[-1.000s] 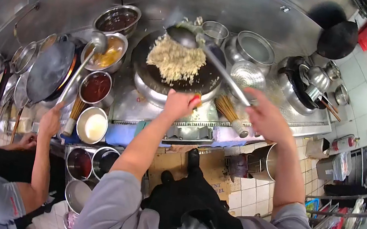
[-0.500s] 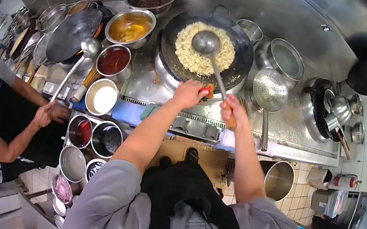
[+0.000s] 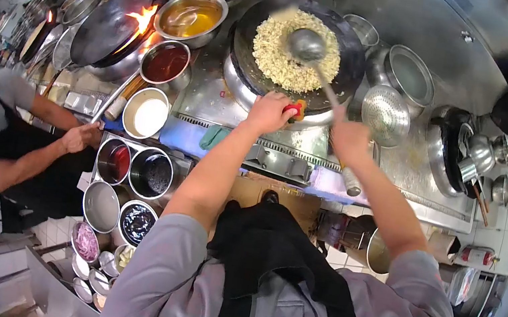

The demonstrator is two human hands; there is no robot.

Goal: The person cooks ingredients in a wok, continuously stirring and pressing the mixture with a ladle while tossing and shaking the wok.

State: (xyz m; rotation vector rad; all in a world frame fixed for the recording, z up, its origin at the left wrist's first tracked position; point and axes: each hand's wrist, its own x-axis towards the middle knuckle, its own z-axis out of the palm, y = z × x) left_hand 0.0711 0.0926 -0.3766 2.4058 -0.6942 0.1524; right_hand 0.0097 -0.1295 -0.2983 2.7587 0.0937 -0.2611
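Note:
My left hand (image 3: 268, 113) is closed at the near rim of a large black wok (image 3: 347, 83), apparently on its handle; a red and yellow piece (image 3: 295, 109) sticks out beside the thumb. Pale yellow grains that look like fried rice (image 3: 278, 61) fill the wok's middle. My right hand (image 3: 350, 141), smeared by motion, is wrapped round a long ladle (image 3: 308, 46). The ladle's metal bowl is over the rice, and its wooden handle end shows below the hand. A blurred pale patch shows at the rice's far left edge.
Left of the wok stand bowls of yellow liquid (image 3: 191, 15) and red sauce (image 3: 165, 63), plus a white-filled pot (image 3: 145, 113). A perforated skimmer (image 3: 386, 116) lies to the right. At far left, flames (image 3: 143, 18) rise by another wok near a co-worker's hand (image 3: 77, 137) holding a long handle.
The ladle and my right hand have moved right relative to my left hand, which stays at the rim. Flames now show by the left wok, and the co-worker's ladle bowl is out of sight.

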